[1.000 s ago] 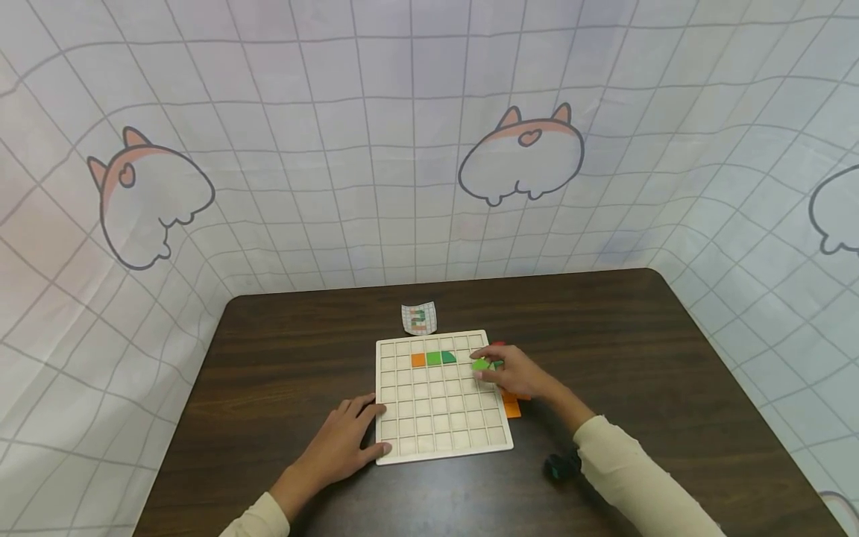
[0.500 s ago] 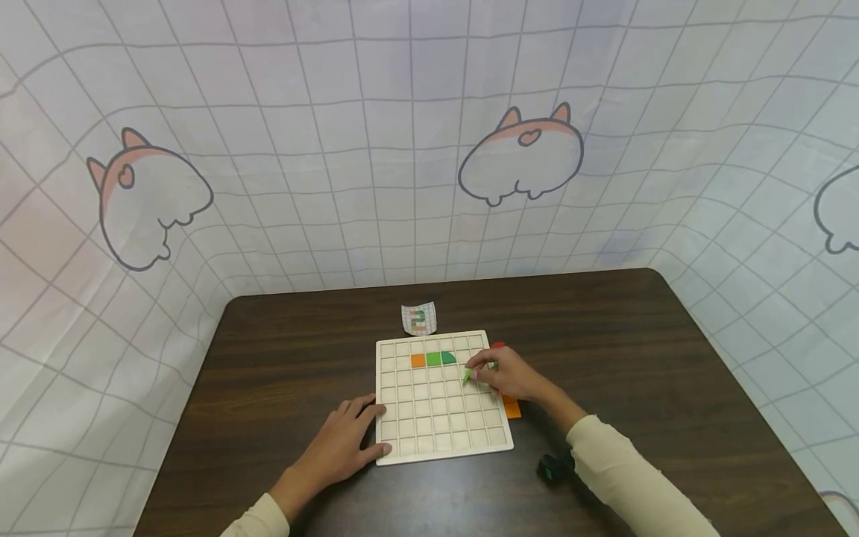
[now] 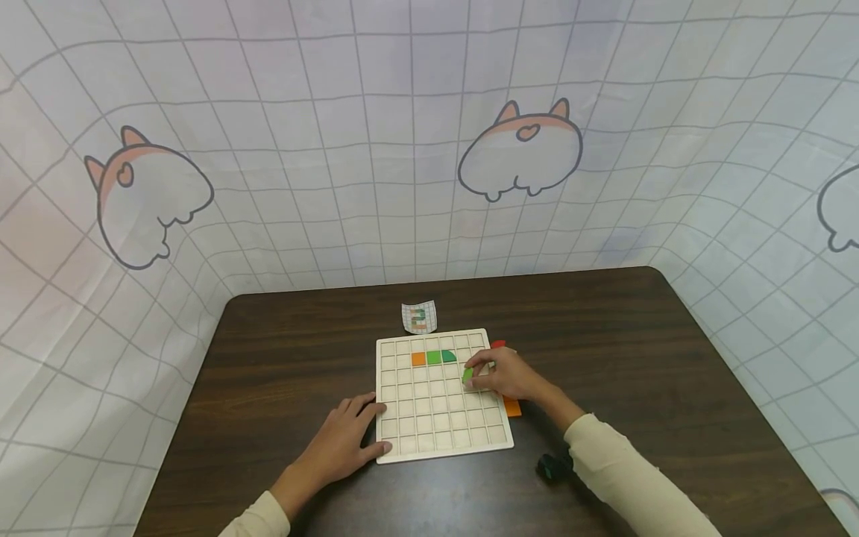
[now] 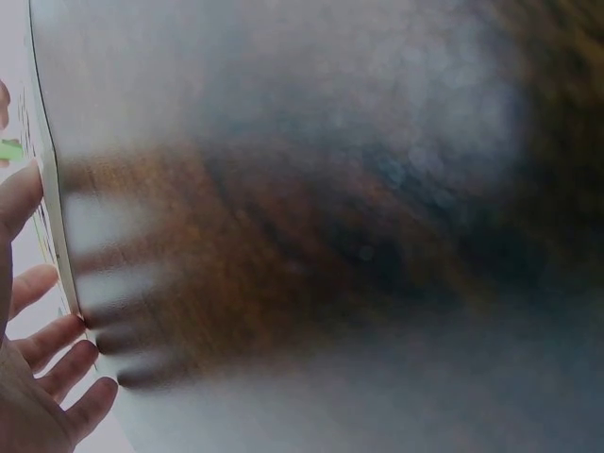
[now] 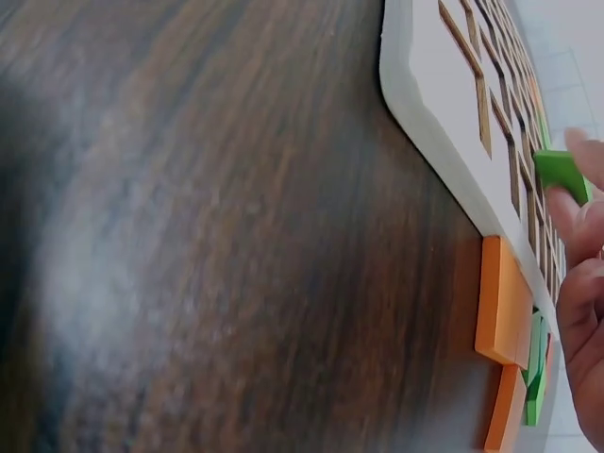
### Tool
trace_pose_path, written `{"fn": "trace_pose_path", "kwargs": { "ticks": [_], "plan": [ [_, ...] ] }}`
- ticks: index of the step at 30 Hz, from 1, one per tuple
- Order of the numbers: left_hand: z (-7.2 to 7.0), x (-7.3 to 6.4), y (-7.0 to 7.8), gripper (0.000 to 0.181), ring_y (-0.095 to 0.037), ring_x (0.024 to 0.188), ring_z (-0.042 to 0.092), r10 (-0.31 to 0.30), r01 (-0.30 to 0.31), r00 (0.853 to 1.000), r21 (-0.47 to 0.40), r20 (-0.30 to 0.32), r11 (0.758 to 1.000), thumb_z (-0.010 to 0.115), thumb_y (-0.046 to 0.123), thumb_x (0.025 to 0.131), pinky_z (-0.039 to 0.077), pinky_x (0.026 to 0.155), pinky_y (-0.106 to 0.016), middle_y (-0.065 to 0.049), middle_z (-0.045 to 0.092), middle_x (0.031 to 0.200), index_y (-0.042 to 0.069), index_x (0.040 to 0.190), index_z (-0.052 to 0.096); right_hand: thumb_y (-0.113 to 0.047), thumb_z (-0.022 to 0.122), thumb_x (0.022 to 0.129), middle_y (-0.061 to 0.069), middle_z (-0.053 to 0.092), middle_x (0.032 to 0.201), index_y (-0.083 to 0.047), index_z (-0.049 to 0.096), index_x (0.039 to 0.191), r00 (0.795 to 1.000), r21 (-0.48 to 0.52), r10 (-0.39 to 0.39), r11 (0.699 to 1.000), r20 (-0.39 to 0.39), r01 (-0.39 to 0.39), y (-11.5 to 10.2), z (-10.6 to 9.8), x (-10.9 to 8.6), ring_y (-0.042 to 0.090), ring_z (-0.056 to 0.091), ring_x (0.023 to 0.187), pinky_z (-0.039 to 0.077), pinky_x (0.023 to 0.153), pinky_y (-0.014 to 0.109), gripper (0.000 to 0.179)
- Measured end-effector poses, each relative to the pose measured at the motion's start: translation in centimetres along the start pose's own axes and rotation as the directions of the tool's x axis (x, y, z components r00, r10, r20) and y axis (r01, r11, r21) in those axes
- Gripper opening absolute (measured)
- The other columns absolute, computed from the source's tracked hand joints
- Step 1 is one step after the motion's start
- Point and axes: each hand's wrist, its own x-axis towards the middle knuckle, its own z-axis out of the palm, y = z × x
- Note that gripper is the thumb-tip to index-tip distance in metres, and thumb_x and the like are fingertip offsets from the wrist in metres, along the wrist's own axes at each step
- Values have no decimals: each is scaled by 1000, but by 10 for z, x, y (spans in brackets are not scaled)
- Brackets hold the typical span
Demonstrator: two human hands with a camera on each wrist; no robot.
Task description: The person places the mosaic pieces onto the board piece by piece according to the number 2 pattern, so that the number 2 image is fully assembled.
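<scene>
A cream board (image 3: 429, 429) with a raised square grid lies on the dark table. In its second row from the back sit an orange square tile (image 3: 419, 359), a green square tile (image 3: 433, 357) and a darker green tile (image 3: 448, 356) with one rounded corner. My right hand (image 3: 506, 373) pinches a light green tile (image 3: 467, 374) between thumb and fingers, over the board's right part. The right wrist view shows that green tile (image 5: 561, 172) tilted at the fingertips. My left hand (image 3: 342, 440) rests at the board's left edge, fingers spread and thumb on the rim.
Orange tiles (image 3: 512, 407) lie against the board's right edge, beside green tiles (image 5: 534, 368). A red tile (image 3: 498, 344) shows behind my right hand. A small card (image 3: 419, 317) with a coloured grid pattern lies beyond the board. Near my right sleeve is a black object (image 3: 552, 468).
My right hand has moved left over the board with the light green tile, then stayed near the same spot while the tile turned in the fingers. The left hand has not moved.
</scene>
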Motion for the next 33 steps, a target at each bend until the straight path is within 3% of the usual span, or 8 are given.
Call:
{"fn": "trace_pose_path", "kwargs": {
  "ticks": [13,25,33],
  "plan": [
    [1,1,0,65,-33,133,47,-8,9,1000,-10,10,1000,70,54,90,40,106,-58,-12,46,152,16,141,55,-15,76,89,2,65,94,-10,72,114,1000,20,-15,1000,18,14,-3,3,6,11,54,66,48,58,23,26],
    [-1,0,0,65,-34,133,48,-7,7,1000,-13,6,1000,71,53,90,40,106,-58,-12,46,151,15,141,56,-12,72,92,5,65,98,-8,70,118,999,54,-24,998,32,22,-4,5,9,15,57,75,49,62,25,26],
    [-1,-1,1,65,-33,133,48,-12,12,1000,-4,-1,1000,71,53,89,40,106,-57,-12,47,151,15,141,56,-10,72,93,12,64,101,-4,68,119,999,112,-19,994,38,15,-6,9,13,11,50,59,45,54,24,27]
  ]
}}
